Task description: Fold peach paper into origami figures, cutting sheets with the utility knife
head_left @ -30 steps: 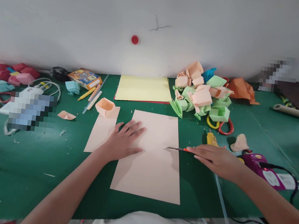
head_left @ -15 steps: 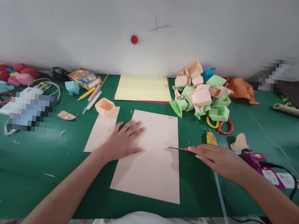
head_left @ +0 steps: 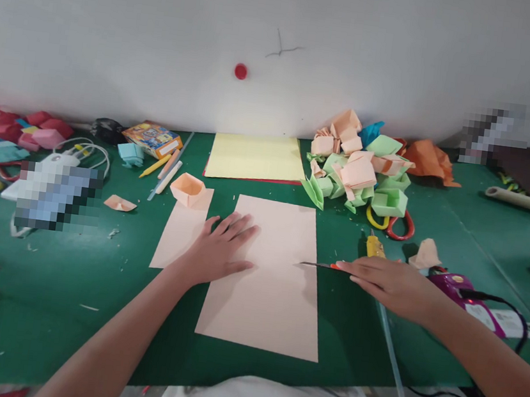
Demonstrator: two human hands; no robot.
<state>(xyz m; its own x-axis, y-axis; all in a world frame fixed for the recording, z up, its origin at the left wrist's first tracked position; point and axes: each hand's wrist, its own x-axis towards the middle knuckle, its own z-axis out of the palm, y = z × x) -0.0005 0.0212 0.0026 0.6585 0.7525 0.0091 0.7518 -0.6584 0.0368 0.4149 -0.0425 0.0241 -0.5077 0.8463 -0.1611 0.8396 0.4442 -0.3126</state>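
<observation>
A pale peach sheet of paper (head_left: 265,308) lies on the green table. My left hand (head_left: 222,251) rests flat on its left part, fingers spread. My right hand (head_left: 382,284), just past the sheet's right edge, is closed on a narrow dark-bladed cutting tool (head_left: 317,265) with a red-orange handle. The blade reaches leftward across that edge. Most of the handle is hidden by my fingers, so I cannot tell whether it is a knife or scissors. Left of the sheet, a peach strip of paper (head_left: 173,239) has a small folded paper box (head_left: 188,190) at its top.
Folded paper pieces (head_left: 358,170) heap at the back right, beside red-and-yellow scissor handles (head_left: 401,227). Near my right hand are a yellow-handled tool (head_left: 375,244) and a purple device (head_left: 451,289) with a cable. Yellow paper (head_left: 255,157) lies at the back. Crayons (head_left: 155,166) lie left.
The whole view has shifted very slightly. Both hands, the sheet and the blade keep nearly the same places.
</observation>
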